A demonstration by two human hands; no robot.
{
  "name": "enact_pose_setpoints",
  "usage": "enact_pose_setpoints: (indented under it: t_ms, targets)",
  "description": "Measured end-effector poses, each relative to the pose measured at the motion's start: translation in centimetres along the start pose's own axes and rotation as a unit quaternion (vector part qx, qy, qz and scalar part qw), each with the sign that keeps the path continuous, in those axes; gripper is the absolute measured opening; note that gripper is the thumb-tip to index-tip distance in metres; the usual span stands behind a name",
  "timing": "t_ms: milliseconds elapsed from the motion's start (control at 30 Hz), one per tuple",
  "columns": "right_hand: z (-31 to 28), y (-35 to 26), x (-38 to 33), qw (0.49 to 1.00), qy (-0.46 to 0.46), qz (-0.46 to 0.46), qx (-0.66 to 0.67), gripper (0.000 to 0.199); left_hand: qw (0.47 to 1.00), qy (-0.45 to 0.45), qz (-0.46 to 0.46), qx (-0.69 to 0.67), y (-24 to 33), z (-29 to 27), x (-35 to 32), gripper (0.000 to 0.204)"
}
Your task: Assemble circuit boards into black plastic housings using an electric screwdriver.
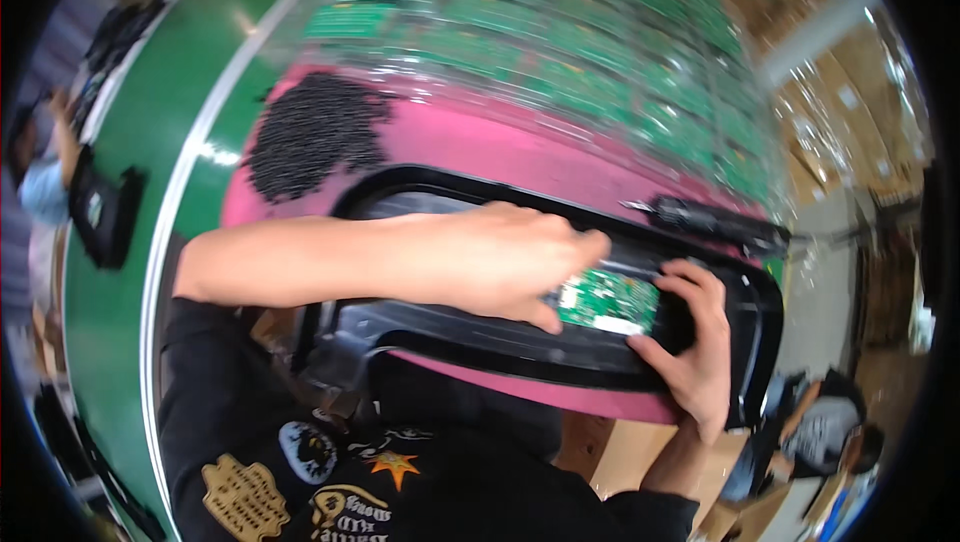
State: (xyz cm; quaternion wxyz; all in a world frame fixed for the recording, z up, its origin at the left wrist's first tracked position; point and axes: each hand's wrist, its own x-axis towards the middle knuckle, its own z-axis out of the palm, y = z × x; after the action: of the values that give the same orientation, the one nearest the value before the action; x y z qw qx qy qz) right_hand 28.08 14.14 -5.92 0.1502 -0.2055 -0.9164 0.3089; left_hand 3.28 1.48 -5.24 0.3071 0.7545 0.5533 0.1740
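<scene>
Clear plastic bags or trays (600,32) of green circuit boards lie stacked at top, behind the pink mat. Brown cardboard boxes (850,72) at upper right.

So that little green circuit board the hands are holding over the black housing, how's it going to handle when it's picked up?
The green circuit board looks thin and flat, so probably stiff and very light. Both the left hand and right hand pinch its edges, which suggests careful handling; its small components seem fragile. Being flat, it should not roll on the black housing.

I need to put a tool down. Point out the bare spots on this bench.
Bare pink mat lies between the black screw pile and the black frame. Crowded: both hands, left hand and right hand, at the green circuit board; bagged boards behind.
</scene>
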Motion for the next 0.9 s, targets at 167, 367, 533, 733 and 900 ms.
enact_pose_setpoints:
  t_ms: [167, 367, 533, 733, 900]
  targets:
    - [-0.3, -0.1, -0.5, 0.997, 0.043, 0.034, 0.045, 0.073, 0.994, 0.110, -0.024, 0.003, 2.5, -4.4, -1.9, 0.038]
    - [-5.8, 0.4, 0.0, 0.956, 0.255, 0.003, -0.144, 0.036, 0.925, 0.246, -0.164, 0.238, -1.5, -6.5, -8.4, 0.026]
    - [-10.3, 4.1, 1.8, 0.950, 0.147, 0.100, -0.256, 0.047, 0.928, 0.145, -0.255, 0.231, -3.6, -6.0, -12.2, 0.059]
    - [-10.1, 10.7, 3.0, 0.996, -0.007, 0.086, -0.038, 0.051, 0.912, 0.224, -0.209, 0.274, -4.2, -4.4, -13.6, 0.020]
    - [-9.0, 6.5, 3.0, 0.977, 0.096, 0.182, -0.062, 0.051, 0.908, 0.202, -0.204, 0.306, -5.3, -5.4, -12.9, 0.013]
